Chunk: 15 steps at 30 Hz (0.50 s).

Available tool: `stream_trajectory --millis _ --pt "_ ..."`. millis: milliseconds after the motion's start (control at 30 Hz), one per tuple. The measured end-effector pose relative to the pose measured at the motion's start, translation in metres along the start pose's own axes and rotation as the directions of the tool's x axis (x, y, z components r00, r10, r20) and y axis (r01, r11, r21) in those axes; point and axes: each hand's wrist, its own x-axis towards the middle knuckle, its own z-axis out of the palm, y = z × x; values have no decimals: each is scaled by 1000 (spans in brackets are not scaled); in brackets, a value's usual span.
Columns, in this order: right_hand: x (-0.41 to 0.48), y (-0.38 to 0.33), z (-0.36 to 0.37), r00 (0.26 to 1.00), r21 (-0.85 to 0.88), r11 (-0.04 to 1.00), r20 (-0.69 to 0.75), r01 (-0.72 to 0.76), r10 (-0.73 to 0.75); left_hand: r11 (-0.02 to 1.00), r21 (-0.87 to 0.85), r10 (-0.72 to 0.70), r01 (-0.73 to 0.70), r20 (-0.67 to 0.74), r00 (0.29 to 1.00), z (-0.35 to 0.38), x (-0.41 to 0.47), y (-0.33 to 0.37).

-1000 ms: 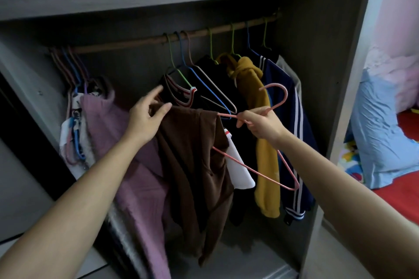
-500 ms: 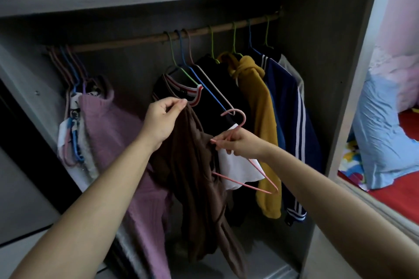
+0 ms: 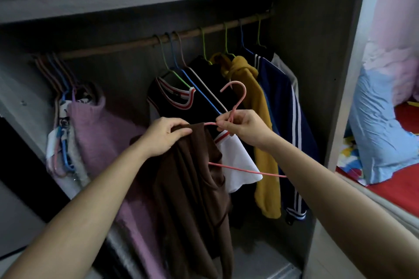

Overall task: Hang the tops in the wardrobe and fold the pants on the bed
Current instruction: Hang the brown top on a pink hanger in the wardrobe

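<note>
- Grey wardrobe walls fill our view, with the wooden rail running across the top.
- Below the rail, our left hand grips the shoulder of the brown top.
- Our right hand, also below the rail, pinches the pink hanger at its neck; one hanger end sits inside the top.
- We see a yellow hoodie hanging from the rail.

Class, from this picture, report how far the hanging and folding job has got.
Done: several tops, among them a yellow hoodie and a navy striped jacket, hang on the rail. In hand: the left hand holds the brown top while the right hand pinches the pink hanger, partly threaded into it. Left: hook that hanger on the rail; no pants show on the bed's visible corner.
</note>
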Motion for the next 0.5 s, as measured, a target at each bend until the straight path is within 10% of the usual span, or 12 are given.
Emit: stream_trajectory --millis 200,500 --pt "-7 16 -19 998 -292 955 -44 -55 44 986 -166 -27 15 -67 997 8 0 -11" --pt "-4 14 18 998 -247 968 -50 -36 24 996 -19 85 -87 -85 993 37 20 14"
